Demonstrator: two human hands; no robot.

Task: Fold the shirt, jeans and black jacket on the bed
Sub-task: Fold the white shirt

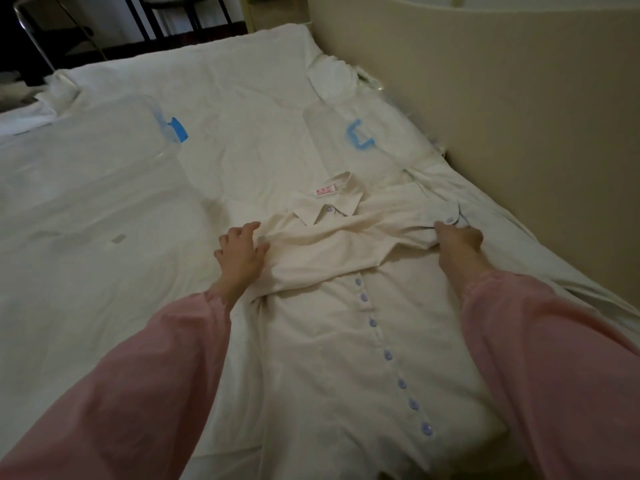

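Observation:
A cream shirt (346, 341) with pale blue buttons lies front-up on the white bed (225, 98), collar away from me. One sleeve is folded across its chest. My left hand (240, 252) grips the folded sleeve at the shirt's left shoulder. My right hand (457, 237) pinches the sleeve's cuff end at the right side. Both arms wear pink sleeves. No jeans or black jacket are in view.
Two clear plastic lids or bins with blue clips, one at the left (104, 133) and one at the right (360, 135), lie on the bed. A beige headboard wall (502, 98) runs along the right. Dark furniture and a metal frame (52, 36) stand beyond the far edge.

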